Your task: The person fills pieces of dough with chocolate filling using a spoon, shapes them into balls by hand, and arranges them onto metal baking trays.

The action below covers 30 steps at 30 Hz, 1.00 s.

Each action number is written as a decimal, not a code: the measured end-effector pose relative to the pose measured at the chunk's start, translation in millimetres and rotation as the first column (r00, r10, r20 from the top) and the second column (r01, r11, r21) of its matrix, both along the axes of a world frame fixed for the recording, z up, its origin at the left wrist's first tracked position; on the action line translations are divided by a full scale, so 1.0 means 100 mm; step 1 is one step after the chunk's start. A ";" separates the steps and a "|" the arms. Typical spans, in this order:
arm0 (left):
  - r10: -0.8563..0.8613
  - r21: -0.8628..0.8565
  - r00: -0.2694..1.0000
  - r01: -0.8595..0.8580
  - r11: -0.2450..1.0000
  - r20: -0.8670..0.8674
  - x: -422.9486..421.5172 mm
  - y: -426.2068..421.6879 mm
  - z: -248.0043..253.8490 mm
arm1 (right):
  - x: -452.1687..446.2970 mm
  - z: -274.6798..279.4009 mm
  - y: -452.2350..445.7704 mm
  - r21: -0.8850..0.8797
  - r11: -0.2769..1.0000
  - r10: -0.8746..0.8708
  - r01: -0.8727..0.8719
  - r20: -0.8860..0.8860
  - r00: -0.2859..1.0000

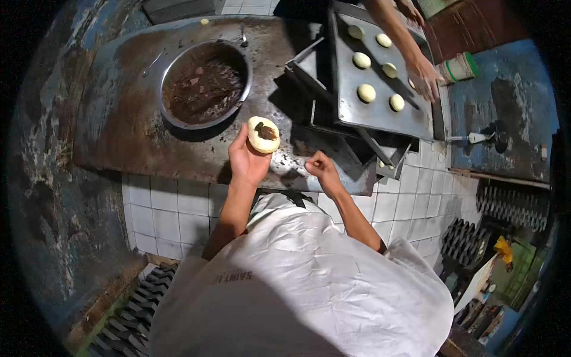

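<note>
Rust-brown and dull grey metal covers the broad, worn desk [119,113], with white tiles [163,208] showing below its near edge. Close to the camera, the person's white shirt [315,273] fills the lower middle of the view. On the desk's right side, a flat metal tray [355,114] lies askew over other trays stacked under it. To the left is a round metal bowl [196,127] holding a dark brown, lumpy filling [205,89]. Beyond the tray, to the right, a white bucket [459,68] with green bands lies on its side.

A co-worker's hand [423,77] reaches down over the tray's right side. The person's left hand [248,163] is cupped, thumb along one side, supporting a pale dough round [263,143] in front of the bowl, above the desk's near part. The right hand [323,168] is apart from it, near the desk's front edge, fingers curled in; whether anything is pinched there I cannot tell. At least six pale dough balls [367,93] sit spaced out on the tray. A spoon [152,64] lies left of the bowl. Smallest, a brown dab [265,131] rests on the dough round's upper face.
</note>
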<state>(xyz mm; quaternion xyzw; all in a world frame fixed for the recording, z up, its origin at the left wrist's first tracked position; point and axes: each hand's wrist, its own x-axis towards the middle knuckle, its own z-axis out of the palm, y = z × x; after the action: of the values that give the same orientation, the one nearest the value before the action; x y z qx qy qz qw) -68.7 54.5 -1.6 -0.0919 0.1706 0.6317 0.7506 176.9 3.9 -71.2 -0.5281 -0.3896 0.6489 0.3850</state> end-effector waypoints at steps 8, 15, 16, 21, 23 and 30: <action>-0.185 0.088 0.980 0.190 0.978 -0.069 0.94 -0.22 0.10 | 0.56 0.35 -0.05 0.102 0.983 0.175 -0.150 -0.310 0.935; -0.107 0.099 0.992 0.112 0.989 -0.062 1.07 -0.44 0.09 | 1.40 -1.14 -0.55 -0.056 0.998 0.031 -0.026 0.100 0.995; -0.098 0.092 0.993 0.104 0.990 -0.062 1.11 -0.46 0.11 | 1.42 -1.19 -0.50 0.122 0.982 0.060 -0.147 0.534 0.843; -0.155 0.020 0.979 0.159 0.987 -0.129 1.25 -0.57 0.17 | 0.83 0.16 -0.03 0.355 0.931 -0.069 -0.088 0.407 0.911; -0.202 0.075 0.976 0.208 0.975 -0.083 1.31 -0.57 0.14 | 0.62 0.76 0.03 0.047 0.993 0.116 -0.108 -0.239 0.964; -0.236 -0.023 0.587 0.346 0.938 -0.775 1.08 -0.55 0.35 | 0.54 1.03 0.11 0.417 0.853 0.272 -0.312 0.155 0.950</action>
<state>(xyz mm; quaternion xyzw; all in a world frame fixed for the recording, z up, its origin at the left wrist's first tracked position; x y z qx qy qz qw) 39.0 -0.2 33.8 0.2630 0.4438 0.4883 0.7039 231.2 14.6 32.1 -0.3915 -0.6176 0.5715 0.3725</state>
